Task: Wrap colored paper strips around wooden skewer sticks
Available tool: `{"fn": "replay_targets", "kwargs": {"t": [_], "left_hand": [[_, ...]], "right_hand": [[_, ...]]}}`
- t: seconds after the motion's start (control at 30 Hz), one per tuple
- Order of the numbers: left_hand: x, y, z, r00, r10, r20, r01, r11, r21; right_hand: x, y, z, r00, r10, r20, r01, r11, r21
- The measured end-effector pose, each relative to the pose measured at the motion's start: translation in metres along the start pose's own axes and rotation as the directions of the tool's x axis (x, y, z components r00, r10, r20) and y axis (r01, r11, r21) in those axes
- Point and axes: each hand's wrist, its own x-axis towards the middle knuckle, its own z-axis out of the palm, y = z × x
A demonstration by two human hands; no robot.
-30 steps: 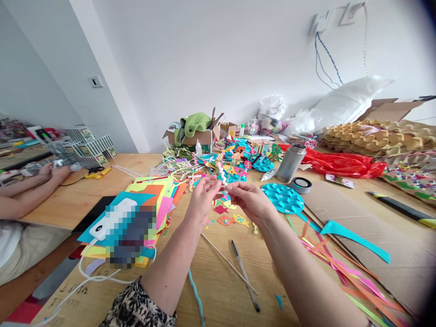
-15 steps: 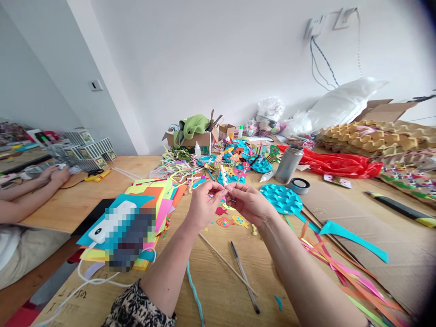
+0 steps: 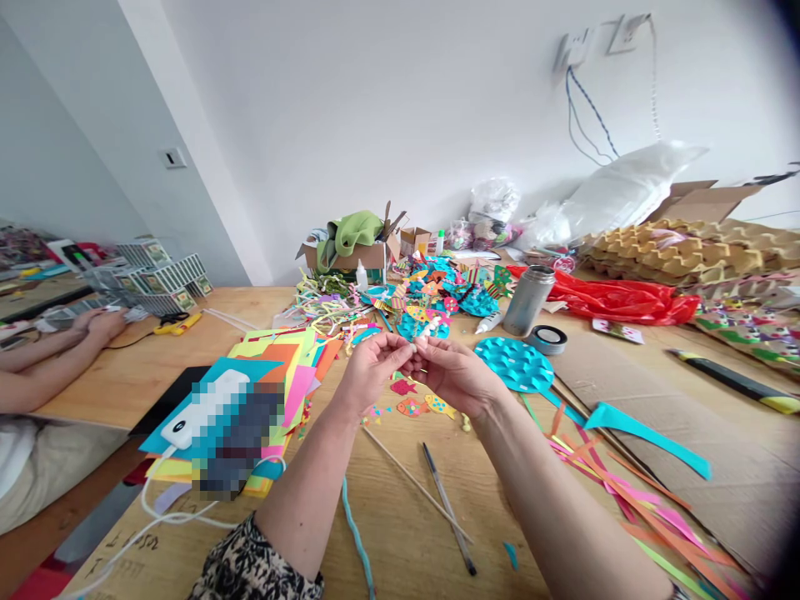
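A small white twisted strand (image 3: 430, 328) sticks up from between my fingertips at the middle of the view. My left hand (image 3: 378, 367) pinches its lower end, thumb and fingers pressed together. Touching it from the other side, my right hand (image 3: 455, 373) is closed on the same strand. What lies between the fingertips is mostly hidden. Just below the hands, paper fish (image 3: 441, 406) lie on the wooden table (image 3: 400, 517). Beyond the hands is a pile of blue discs and colourful paper fish (image 3: 437, 287).
On the left are coloured paper sheets (image 3: 300, 350) and a white power bank (image 3: 206, 408). A metal bottle (image 3: 528, 300), tape roll (image 3: 547, 337) and blue disc (image 3: 516, 364) stand or lie right. A pen (image 3: 448, 507) lies nearer. Another person's hands (image 3: 103, 323) are far left.
The white strand now leans to the right and shows less height above my fingers. Both hands have stayed nearly in place, with small finger shifts.
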Motion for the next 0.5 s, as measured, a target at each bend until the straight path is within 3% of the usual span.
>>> {"fn": "replay_targets", "kwargs": {"t": [0.17, 0.5], "left_hand": [[0.0001, 0.0007, -0.0009, 0.999, -0.021, 0.04, 0.02, 0.999, 0.03], [-0.0039, 0.0042, -0.0006, 0.989, -0.116, 0.091, 0.12, 0.992, -0.034]], "right_hand": [[-0.0021, -0.0019, 0.0017, 0.998, -0.022, 0.059, 0.027, 0.996, -0.084], [-0.0032, -0.0019, 0.0013, 0.995, -0.088, 0.046, 0.097, 0.962, -0.254]]}}
